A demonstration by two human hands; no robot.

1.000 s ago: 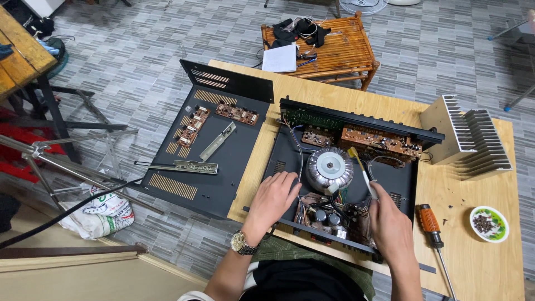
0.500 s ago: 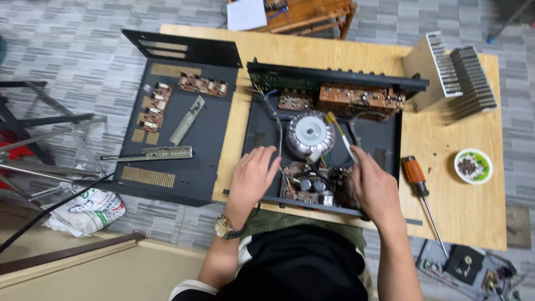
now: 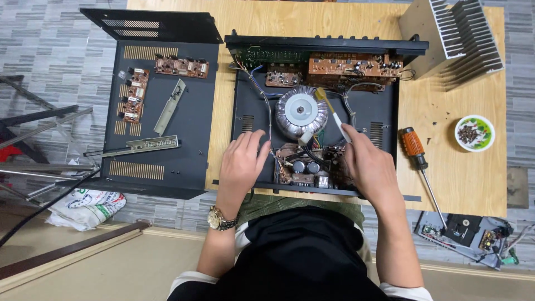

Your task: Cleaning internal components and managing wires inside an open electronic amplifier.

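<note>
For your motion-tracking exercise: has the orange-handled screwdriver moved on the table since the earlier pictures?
No. The orange-handled screwdriver lies in the same spot on the table, between the open black chassis and the small green-rimmed dish; only the head camera shifted.

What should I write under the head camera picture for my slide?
Left hand rests in an opened amplifier chassis; right hand holds a small brush over its round transformer.

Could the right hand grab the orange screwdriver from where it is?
Probably yes. The screwdriver lies on the bare wooden table just beside the right hand, with nothing between them. But that hand already holds a small brush, so it might need to put that down first.
</note>
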